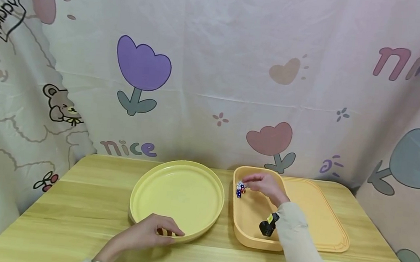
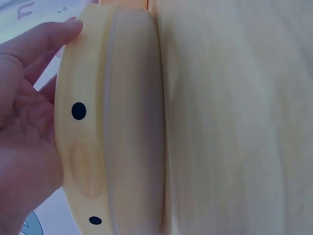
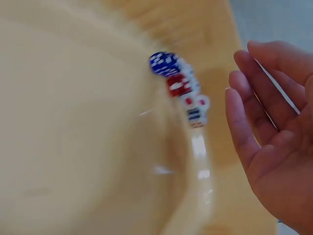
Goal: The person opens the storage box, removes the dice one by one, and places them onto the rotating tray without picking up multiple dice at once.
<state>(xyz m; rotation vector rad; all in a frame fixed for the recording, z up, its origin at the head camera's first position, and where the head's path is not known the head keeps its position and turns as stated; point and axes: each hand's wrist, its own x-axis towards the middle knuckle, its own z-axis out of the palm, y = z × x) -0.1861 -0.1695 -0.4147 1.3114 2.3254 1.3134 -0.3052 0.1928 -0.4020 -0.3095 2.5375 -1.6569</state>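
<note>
Left hand point(image 1: 152, 232), low in frame, grips the yellow tray point(image 1: 177, 195) by its rim; the right hand point(image 1: 265, 187), nearer, loose and empty, hovers just right of dice point(image 1: 239, 191) upper left in the orange box point(image 1: 254, 240).

"Nice" was printed on the cloth point(image 1: 219, 35)

In the head view, the word "nice" point(image 1: 129, 148) stood low at left on the cloth. At upper right, larger letters point(image 1: 392, 63) showed n, i and e, with a fold between i and e. A bubble point(image 1: 6, 14) at far left bore slanted lettering, seemingly "happy". Pips on the dice point(image 3: 178, 85) were too blurred to count.
</note>
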